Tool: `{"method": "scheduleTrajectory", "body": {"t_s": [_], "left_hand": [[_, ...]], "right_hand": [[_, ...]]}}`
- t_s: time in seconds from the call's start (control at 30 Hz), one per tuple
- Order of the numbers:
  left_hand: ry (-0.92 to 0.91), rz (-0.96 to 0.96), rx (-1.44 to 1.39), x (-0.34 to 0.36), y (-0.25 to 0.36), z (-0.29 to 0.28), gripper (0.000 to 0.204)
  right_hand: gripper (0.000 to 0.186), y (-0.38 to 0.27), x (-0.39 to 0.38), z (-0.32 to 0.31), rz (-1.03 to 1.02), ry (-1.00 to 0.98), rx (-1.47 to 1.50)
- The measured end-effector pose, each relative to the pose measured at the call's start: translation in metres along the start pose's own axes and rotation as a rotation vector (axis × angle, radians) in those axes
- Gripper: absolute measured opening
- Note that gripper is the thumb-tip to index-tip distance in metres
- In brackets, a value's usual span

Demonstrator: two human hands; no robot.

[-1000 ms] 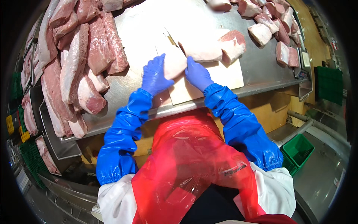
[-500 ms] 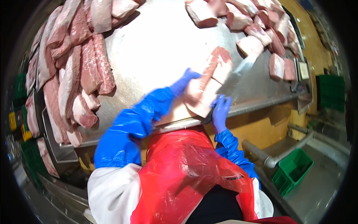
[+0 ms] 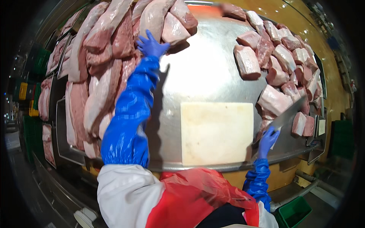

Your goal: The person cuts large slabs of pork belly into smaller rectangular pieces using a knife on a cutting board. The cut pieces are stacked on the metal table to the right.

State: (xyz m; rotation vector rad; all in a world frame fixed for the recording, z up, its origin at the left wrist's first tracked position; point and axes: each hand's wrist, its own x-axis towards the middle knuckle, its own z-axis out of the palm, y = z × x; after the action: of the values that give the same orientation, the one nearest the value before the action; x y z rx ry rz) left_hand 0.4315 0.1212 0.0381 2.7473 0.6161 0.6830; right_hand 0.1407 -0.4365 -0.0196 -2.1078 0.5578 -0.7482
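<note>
We reach our open left hand (image 3: 152,45) onto a slab (image 3: 154,19) to fetch it, right hand (image 3: 268,139) holding the knife (image 3: 287,116); next needs a firm grasp

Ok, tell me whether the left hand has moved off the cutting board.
Yes. The left hand has left the cutting board and reached forward-left to the meat slabs at the table's far side.

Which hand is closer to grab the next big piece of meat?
The left hand. It already reaches the long slabs at the far left, while the right hand holds a knife beside the cutting board.
</note>
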Motion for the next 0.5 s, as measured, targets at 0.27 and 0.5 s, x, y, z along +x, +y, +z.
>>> {"method": "scheduleTrajectory", "body": {"t_s": [0.27,0.5], "left_hand": [[-0.124,-0.139,-0.19,0.086,-0.022,0.037,0.114],[-0.346,-0.473,-1.151,-0.037,0.026,0.021,0.093]], "right_hand": [[0.021,-0.043,-0.069,0.075,0.294,-0.252,0.019],[0.021,-0.051,-0.078,0.102,0.055,-0.234,-0.119]]}}
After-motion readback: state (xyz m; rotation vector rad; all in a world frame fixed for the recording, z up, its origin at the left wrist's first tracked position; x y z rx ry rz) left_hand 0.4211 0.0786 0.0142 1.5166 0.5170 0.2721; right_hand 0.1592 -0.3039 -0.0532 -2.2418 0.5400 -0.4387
